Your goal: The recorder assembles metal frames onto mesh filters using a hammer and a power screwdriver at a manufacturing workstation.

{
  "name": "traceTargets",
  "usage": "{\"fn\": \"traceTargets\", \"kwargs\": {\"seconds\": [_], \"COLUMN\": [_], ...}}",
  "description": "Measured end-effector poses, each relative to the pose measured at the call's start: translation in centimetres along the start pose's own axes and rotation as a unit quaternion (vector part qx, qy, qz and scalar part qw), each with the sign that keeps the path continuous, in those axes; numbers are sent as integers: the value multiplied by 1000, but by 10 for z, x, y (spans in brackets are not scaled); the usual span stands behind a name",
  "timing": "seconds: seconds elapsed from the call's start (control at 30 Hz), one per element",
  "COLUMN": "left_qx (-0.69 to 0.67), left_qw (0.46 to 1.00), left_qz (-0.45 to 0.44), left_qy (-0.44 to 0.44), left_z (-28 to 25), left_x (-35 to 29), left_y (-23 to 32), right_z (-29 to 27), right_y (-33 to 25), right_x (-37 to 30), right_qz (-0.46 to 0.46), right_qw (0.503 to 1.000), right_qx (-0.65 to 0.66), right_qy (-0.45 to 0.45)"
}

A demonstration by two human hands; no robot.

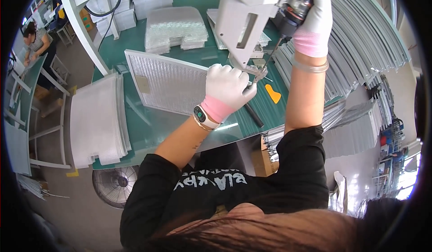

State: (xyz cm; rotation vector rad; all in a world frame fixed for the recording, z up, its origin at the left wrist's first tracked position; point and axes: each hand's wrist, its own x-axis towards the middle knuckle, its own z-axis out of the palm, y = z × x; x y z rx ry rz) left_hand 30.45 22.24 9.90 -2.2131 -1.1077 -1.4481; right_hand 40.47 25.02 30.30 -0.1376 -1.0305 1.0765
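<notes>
My right hand (318,15), in a white glove with a pink cuff, is wrapped round a dark electric screwdriver (289,21) whose thin bit slants downward. The bit's end comes close to a small metal bracket-like piece (260,74). Beside that piece, my gloved left hand (228,87) has its fingers curled over the right end of a framed panel (166,83) with a silvery foil face. Its grip on the frame is partly hidden by the glove. A white machine housing (247,20) hangs over the area just above my left hand.
Foil sheets (175,27) are stacked at the back of the green table (157,128). White sheets (96,119) hang over its left edge. An orange flat tool (272,94) and a black handle (254,115) lie right. Long metal strips (360,40) fill the far right. A person (40,45) works far left.
</notes>
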Motion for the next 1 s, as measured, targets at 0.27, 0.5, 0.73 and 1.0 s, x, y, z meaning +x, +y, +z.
{"fn": "traceTargets", "kwargs": {"seconds": [0.27,0.5,0.73,1.0], "left_qx": [-21,-30,-44,-55], "left_qw": [1000,999,999,996], "left_qz": [1,6,-11,10], "left_qy": [3,10,-7,64], "left_z": [0,1,1,2], "left_x": [2,1,0,-10], "left_y": [1,0,0,0], "right_z": [-33,-26,-44,-53], "right_y": [19,10,22,48], "right_x": [9,6,-5,-25], "right_qz": [63,18,50,81], "right_qw": [979,996,997,978], "right_qx": [87,-89,-49,-77], "right_qy": [-176,-13,-45,-178]}}
